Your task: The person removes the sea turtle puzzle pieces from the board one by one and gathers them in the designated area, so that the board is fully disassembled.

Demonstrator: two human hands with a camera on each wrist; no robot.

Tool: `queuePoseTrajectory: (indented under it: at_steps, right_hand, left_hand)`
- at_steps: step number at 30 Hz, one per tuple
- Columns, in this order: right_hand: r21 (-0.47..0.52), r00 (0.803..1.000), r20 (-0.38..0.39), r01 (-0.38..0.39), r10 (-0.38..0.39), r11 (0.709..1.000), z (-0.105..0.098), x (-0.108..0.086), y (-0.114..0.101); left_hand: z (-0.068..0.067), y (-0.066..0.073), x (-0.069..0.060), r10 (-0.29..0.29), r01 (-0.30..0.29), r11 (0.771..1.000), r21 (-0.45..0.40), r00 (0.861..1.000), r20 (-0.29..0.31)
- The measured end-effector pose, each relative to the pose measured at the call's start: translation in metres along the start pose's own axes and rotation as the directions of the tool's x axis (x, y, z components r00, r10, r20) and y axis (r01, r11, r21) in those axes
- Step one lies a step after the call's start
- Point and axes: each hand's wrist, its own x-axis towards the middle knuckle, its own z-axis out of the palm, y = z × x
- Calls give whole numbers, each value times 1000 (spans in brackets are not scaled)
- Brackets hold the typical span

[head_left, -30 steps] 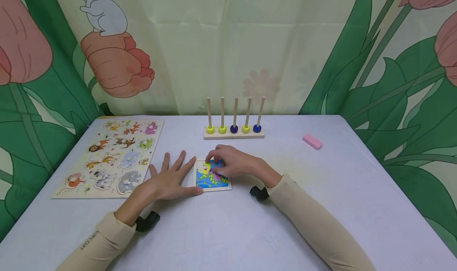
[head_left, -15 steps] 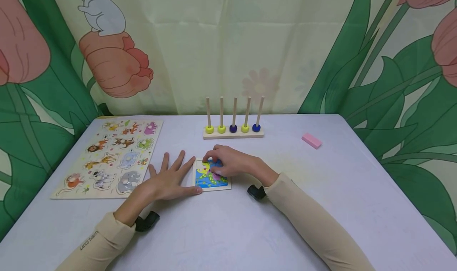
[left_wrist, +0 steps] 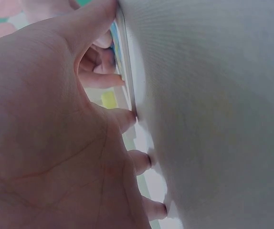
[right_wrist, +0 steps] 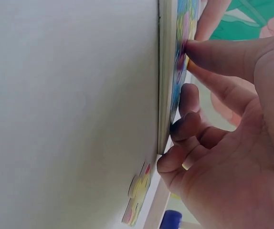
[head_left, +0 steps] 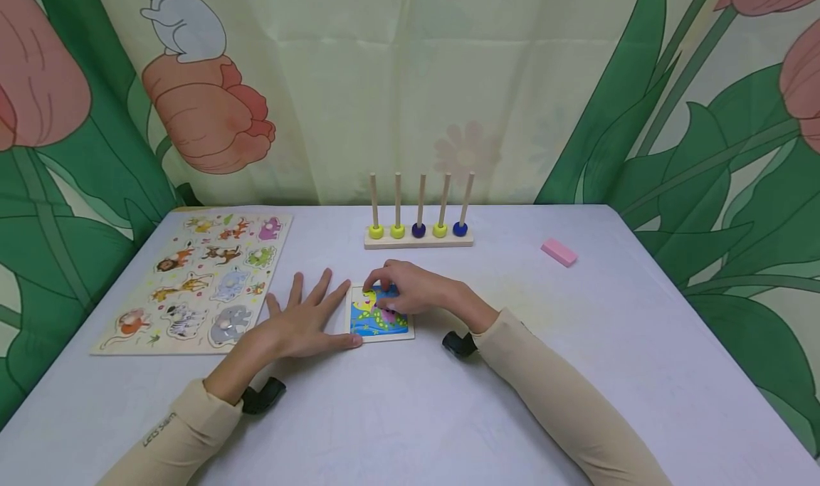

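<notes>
A small square jigsaw puzzle point(head_left: 378, 326), blue with a yellow and pink figure, lies in its light tray on the table. My left hand point(head_left: 304, 329) is spread flat at its left side; the thumb rests on the lower left corner and the index fingertip touches the left edge. Over the upper part of the puzzle, my right hand point(head_left: 416, 287) pinches a puzzle piece between bent index finger and thumb, its outline mostly covered. The right wrist view shows the thumb against the picture and the other fingers curled. There, a loose yellow puzzle piece point(right_wrist: 139, 195) lies beyond the tray.
A wooden peg stand point(head_left: 419, 242) with yellow and blue beads is behind the puzzle. To the left lies a large animal puzzle board point(head_left: 211, 308), close to my left fingers. A pink block point(head_left: 559, 252) sits at the back right of the white table point(head_left: 397, 415).
</notes>
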Motion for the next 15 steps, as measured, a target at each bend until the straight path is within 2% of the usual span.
queuePoseTrajectory:
  at_steps: [8, 15]
  right_hand:
    - [20, 1000, 1, -25, 25, 999, 0, 0, -3]
    - [48, 996, -26, -81, 82, 996, 2, -2, -7]
  left_hand:
    - [0, 0, 0, -5, 5, 1000, 6, 1000, 1]
    - [0, 0, 0, -3, 3, 1000, 10, 1000, 5]
